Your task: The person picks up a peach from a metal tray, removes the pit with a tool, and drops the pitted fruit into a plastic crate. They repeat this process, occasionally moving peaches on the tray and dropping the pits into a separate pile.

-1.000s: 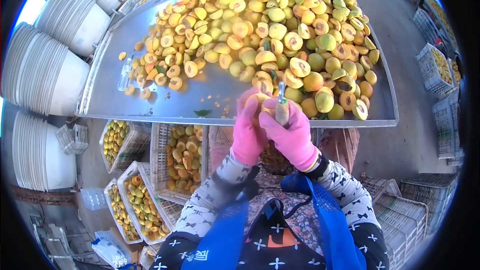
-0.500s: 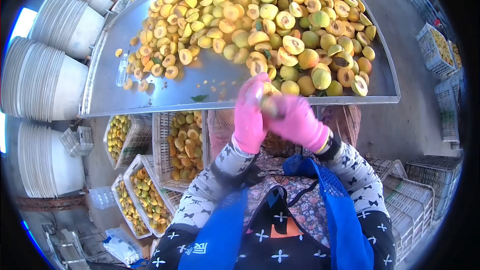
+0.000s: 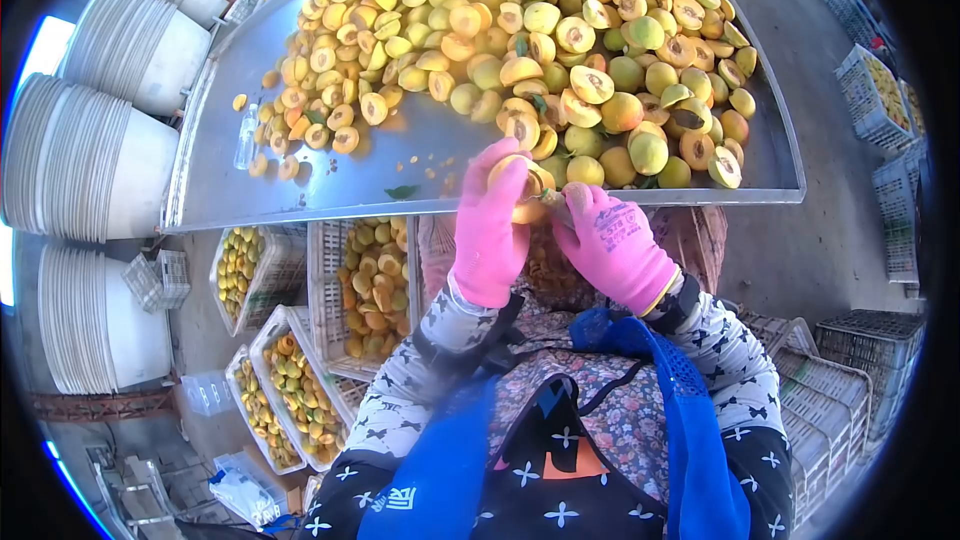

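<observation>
Over the near edge of a metal table (image 3: 330, 193), my left hand (image 3: 490, 225), in a pink glove, is closed around a cut peach (image 3: 532, 183) with its orange flesh showing. Close by on the right, my right hand (image 3: 620, 248), also gloved in pink, has its fingers pressed together near the fruit; whatever lies between them is too small to name. Beyond both hands, a large heap of halved and whole peaches (image 3: 590, 86) covers much of the table.
Crates of peaches (image 3: 375, 290) stand below the table's left part, with more crates (image 3: 300, 400) lower down. White tubs (image 3: 140, 175) are stacked at the left. Empty-looking crates (image 3: 815, 410) sit at the lower right. A clear bottle (image 3: 246, 138) lies on the table.
My hands have moved slightly apart, and the right hand has turned so that its back shows. The cut peach in my left hand is now more visible.
</observation>
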### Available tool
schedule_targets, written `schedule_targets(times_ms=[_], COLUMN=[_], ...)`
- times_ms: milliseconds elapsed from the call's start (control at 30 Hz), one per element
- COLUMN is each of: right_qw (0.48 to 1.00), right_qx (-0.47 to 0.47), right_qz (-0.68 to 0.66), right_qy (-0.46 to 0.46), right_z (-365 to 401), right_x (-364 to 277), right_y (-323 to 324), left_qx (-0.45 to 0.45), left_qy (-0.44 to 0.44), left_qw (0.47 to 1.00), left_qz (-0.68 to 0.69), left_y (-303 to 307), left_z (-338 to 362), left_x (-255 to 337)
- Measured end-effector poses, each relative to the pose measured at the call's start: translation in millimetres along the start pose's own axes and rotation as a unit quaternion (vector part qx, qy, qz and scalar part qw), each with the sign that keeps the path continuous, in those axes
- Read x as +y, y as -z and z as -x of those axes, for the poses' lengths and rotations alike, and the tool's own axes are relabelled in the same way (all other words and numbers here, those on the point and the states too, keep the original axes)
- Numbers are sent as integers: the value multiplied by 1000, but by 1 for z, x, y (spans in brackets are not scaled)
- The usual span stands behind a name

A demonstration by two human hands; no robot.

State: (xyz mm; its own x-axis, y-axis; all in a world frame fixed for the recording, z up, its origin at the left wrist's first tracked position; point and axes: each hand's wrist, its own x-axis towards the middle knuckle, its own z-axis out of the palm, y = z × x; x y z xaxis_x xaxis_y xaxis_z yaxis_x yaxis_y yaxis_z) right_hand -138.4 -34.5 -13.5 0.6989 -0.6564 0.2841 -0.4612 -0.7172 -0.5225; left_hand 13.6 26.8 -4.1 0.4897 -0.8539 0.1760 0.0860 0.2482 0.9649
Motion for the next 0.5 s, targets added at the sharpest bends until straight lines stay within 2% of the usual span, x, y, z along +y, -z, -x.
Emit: schedule_targets(times_ms=[33, 133, 233, 333, 433, 500], right_qw=[1000, 999, 1000, 981, 973, 967], right_qx=[-4, -17, -27, -124, -110, -90], right_qz=[15, 42, -13, -132, -188, -233], right_qy=[-2, -4, -7, -70, -71, -47], right_z=[1, 3, 5, 3, 7, 8], right_x=[1, 5, 5, -4, -1, -1], right_y=[-2, -9, -17, -12, -28, -30], left_qx=[33, 40, 37, 15, 54, 59], left_qy=[137, 118, 113, 27, 105, 114], left_qw=[966, 983, 985, 1000, 993, 991], left_qz=[218, 131, 127, 5, 28, 35], left_y=[-4, -7, -3, 7, 7, 7], left_z=[2, 3, 2, 1, 2, 2], left_x=[-1, 1, -6, -19, -15, -15])
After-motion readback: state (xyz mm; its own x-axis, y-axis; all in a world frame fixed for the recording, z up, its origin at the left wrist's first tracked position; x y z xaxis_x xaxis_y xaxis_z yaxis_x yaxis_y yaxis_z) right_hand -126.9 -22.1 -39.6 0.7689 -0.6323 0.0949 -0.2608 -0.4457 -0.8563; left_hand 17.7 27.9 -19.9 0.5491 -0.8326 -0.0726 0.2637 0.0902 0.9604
